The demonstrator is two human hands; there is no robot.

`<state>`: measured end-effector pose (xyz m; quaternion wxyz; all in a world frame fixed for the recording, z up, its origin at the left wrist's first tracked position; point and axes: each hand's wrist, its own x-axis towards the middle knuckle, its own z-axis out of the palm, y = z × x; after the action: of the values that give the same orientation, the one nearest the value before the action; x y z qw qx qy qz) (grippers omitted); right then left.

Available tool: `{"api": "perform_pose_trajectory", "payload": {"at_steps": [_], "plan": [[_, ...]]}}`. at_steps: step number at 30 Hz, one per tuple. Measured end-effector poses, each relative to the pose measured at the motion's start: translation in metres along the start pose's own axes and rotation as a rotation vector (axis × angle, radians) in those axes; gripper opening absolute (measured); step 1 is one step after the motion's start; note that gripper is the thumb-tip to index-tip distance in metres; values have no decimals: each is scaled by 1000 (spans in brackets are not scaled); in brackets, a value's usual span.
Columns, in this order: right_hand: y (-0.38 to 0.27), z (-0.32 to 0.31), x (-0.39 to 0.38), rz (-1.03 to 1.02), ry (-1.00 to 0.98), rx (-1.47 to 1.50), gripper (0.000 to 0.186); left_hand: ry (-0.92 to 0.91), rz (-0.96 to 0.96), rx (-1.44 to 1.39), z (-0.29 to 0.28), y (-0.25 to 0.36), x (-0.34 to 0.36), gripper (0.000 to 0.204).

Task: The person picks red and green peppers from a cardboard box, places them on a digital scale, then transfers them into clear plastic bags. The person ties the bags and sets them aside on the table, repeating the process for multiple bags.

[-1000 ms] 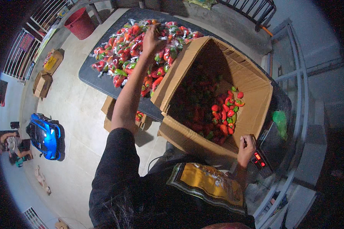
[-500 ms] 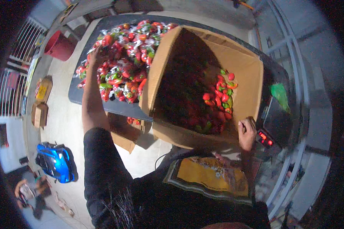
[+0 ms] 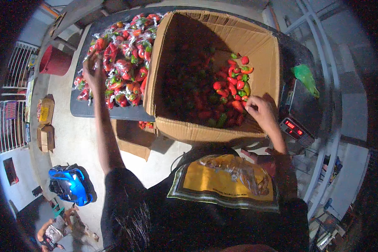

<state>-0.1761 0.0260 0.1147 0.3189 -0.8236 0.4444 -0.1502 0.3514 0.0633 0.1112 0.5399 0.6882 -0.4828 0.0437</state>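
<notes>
Clear plastic bags of red and green peppers [image 3: 122,69] lie heaped on the dark table, left of a large cardboard box [image 3: 197,131]. My left hand [image 3: 94,74] reaches to the near left side of this heap, its fingers apart among the bags. Inside the box are loose peppers [image 3: 232,86], red with some green; the left part lies in deep shadow. Over the box's near right side, my right hand [image 3: 259,110] has its fingers curled in, the tips beside the loose peppers. Whatever it may hold is hidden.
A scale with a lit red display [image 3: 293,127] and a green plastic bag [image 3: 305,80] are right of the box. Below the table stands another open carton [image 3: 132,143]. A red bucket [image 3: 55,61], a blue bulky object [image 3: 70,185] and a person [image 3: 52,233] are left.
My right hand has moved from the box's near right edge inward to the loose peppers. My left hand has come slightly nearer along the bagged heap. The view has shifted.
</notes>
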Motion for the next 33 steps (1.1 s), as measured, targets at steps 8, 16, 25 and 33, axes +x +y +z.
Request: {"api": "perform_pose_trajectory", "payload": {"at_steps": [8,16,25,33], "plan": [[-13,132,181,-646,33,-148,12,-30,-251,-332,59,173,-144,14],[11,257,224,-431,-84,-253,21,-108,-134,-201,69,169,-141,13],[61,189,197,-347,-331,-314,27,-97,-57,-132,66,180,-145,15],[71,48,156,-83,-509,-388,31,-222,8,-60,69,184,-141,16]]}}
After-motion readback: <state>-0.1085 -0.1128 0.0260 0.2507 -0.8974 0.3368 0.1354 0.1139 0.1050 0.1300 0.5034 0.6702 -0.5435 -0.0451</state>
